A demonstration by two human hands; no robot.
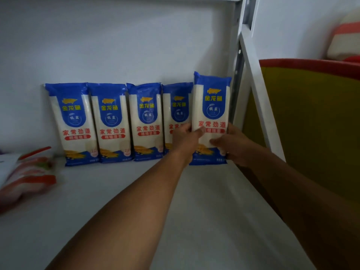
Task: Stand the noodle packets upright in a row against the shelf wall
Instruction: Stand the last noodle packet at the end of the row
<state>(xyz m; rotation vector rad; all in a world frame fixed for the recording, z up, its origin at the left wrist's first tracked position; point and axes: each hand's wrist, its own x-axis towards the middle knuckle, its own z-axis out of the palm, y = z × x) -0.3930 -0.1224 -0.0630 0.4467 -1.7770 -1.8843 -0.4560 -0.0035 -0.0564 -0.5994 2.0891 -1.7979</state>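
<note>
- Nearest, left hand [185,137] and right hand [231,145] clasp the fifth packet [211,114] by its lower sides, upright at the row's right end.
- Likely stiff, slick, brittle inside; side grips suit it.
- Beyond, four packets [109,121] lean against the wall [116,45].

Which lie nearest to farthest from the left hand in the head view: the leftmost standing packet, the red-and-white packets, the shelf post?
From the left hand:
1. Shelf post, to its right.
2. Leftmost standing packet, row's far end.
3. Red-and-white packets, lying at far left.
</note>
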